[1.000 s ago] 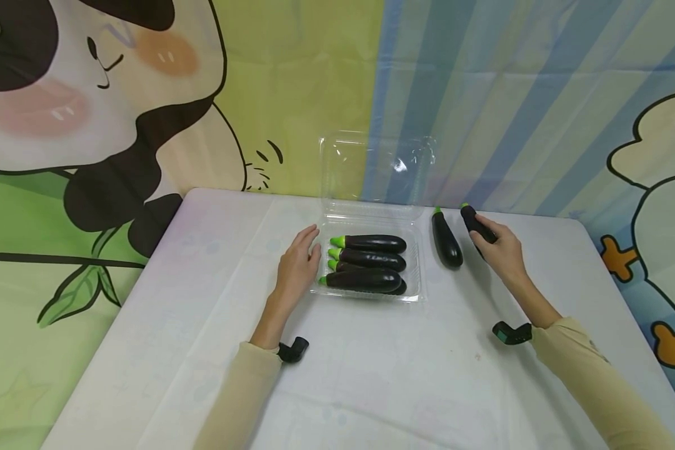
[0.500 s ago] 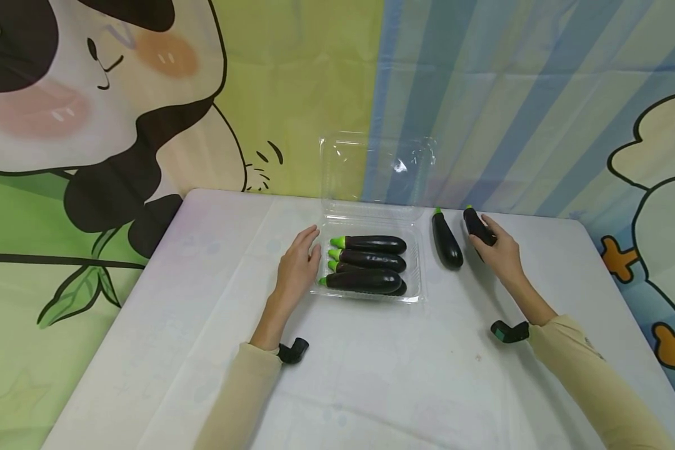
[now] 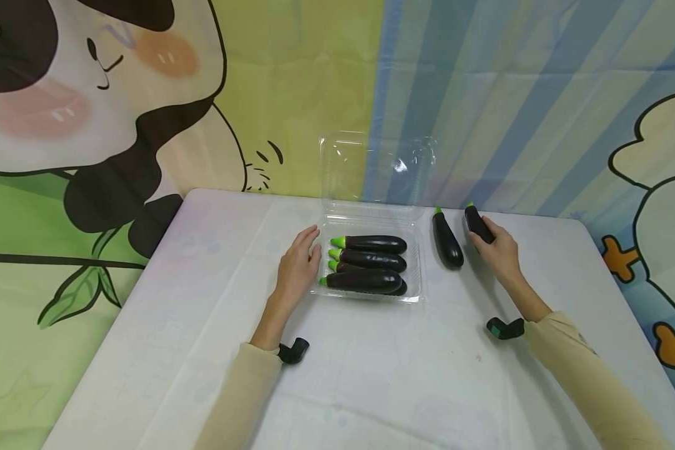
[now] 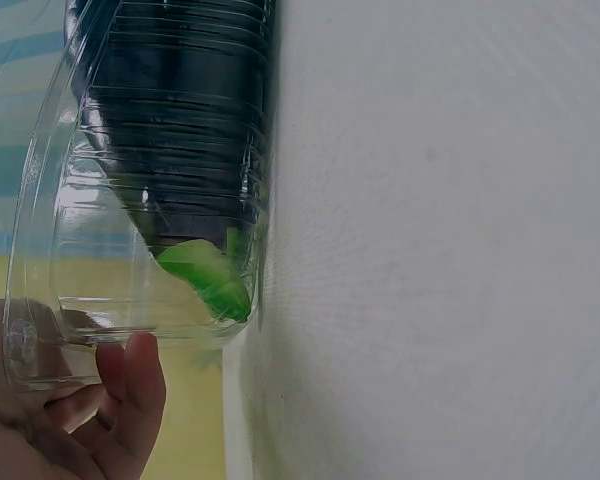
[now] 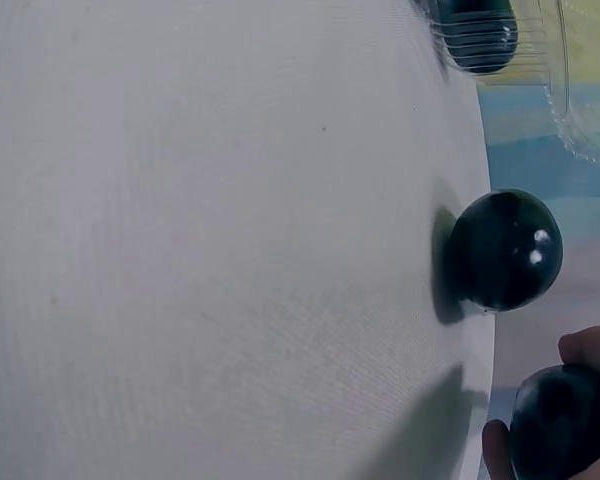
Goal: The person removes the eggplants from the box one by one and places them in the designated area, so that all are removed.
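Observation:
My right hand (image 3: 499,250) grips a dark eggplant (image 3: 477,224) by its fat end, its green stem pointing away. In the right wrist view the held eggplant (image 5: 560,425) shows a gap between it and its shadow. Just to its left, a second eggplant (image 3: 447,240) lies on the table. Several more eggplants (image 3: 371,259) lie crosswise inside a clear plastic clamshell box (image 3: 418,275). My left hand (image 3: 298,265) rests against the box's left side with relaxed fingers. Those fingers (image 4: 140,385) touch the box corner (image 4: 40,370) in the left wrist view.
The box's transparent lid (image 3: 377,169) stands raised at the back, near the printed cloth backdrop (image 3: 309,81). A white cloth covers the table (image 3: 382,375). Black wrist cameras (image 3: 294,351) stick out from both sleeves.
My right hand, with the eggplant in its grip, has shifted slightly to the left, and the eggplant stands a little more upright in view. The left hand and box have stayed put.

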A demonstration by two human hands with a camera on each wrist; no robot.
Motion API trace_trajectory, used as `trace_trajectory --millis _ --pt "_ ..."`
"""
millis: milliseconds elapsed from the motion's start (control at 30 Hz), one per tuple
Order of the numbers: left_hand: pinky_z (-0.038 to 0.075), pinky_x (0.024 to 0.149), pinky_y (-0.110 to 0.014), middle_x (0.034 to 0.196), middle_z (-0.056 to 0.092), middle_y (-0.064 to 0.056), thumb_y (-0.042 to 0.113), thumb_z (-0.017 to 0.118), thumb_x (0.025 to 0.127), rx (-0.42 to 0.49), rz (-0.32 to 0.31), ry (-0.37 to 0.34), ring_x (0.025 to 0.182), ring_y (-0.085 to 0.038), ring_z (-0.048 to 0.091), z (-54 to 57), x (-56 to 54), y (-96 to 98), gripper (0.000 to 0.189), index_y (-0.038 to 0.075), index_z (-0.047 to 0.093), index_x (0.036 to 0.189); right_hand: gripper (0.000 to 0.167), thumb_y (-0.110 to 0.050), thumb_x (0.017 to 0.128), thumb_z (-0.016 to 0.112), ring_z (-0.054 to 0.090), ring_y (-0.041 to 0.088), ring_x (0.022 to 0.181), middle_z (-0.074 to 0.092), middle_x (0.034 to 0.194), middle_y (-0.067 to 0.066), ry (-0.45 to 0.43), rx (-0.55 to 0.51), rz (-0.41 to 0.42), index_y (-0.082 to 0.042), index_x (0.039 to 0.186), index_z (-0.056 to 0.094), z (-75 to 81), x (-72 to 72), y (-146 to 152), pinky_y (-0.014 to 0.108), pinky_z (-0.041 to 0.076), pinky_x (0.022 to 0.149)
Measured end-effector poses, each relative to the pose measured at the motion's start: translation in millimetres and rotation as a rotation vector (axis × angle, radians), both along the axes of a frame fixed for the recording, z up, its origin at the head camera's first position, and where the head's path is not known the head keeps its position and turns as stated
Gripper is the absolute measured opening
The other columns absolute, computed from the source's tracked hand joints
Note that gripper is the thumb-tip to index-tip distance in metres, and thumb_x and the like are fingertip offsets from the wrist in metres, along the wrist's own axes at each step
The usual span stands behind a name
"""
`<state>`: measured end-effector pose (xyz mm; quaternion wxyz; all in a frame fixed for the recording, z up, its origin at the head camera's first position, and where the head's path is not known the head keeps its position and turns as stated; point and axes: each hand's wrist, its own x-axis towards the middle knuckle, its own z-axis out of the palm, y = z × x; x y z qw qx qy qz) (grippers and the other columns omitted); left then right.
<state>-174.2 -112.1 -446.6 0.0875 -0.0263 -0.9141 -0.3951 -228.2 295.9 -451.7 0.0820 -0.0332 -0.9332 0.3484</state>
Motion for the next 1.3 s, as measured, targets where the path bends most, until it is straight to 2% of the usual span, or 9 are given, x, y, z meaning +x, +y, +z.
trace_trajectory --millis 333,533,733,1300 --pt "0.050 0.095 -0.047 0.147 0.050 -0.002 0.017 0.051 0.099 -0.002 -0.004 0.009 0.121 -0.026 0.060 -0.7 0.5 0.2 0.040 0.006 0.054 0.137 0.064 -0.036 0.100 0.050 0.042 0.054 0.127 0.042 0.139 0.040 -0.023 0.042 0.030 0.005 0.147 0.033 -7.0 -4.5 -5.0 0.061 0.037 0.102" --pt "0.049 0.099 -0.047 0.147 0.049 -0.003 0.016 0.051 0.099 -0.009 -0.009 0.012 0.125 -0.026 0.058 -0.5 0.5 0.6 0.040 0.006 0.053 0.138 0.058 -0.025 0.100 0.045 0.041 0.054 0.128 0.039 0.139 0.042 -0.044 0.018 0.023 0.006 0.147 0.030 -7.5 -6.8 -7.0 0.062 0.035 0.104" --pt "0.049 0.098 -0.047 0.147 0.049 -0.003 0.016 0.051 0.099 -0.001 -0.006 0.006 0.123 -0.027 0.059 -0.7 0.8 0.5 0.040 0.006 0.053 0.138 0.061 -0.021 0.099 0.047 0.038 0.054 0.131 0.036 0.143 0.041 -0.051 0.023 0.044 0.009 0.148 0.026 -9.0 -5.7 -6.3 0.061 0.033 0.106" --pt "0.048 0.101 -0.048 0.147 0.049 -0.001 0.018 0.050 0.100 0.001 -0.008 0.009 0.128 -0.026 0.056 -1.0 -0.7 -1.3 0.040 0.007 0.053 0.138 0.065 -0.031 0.101 0.045 0.034 0.055 0.134 0.030 0.148 0.038 -0.164 0.057 0.048 0.002 0.152 0.021 -8.0 -6.3 -5.9 0.061 0.032 0.108"
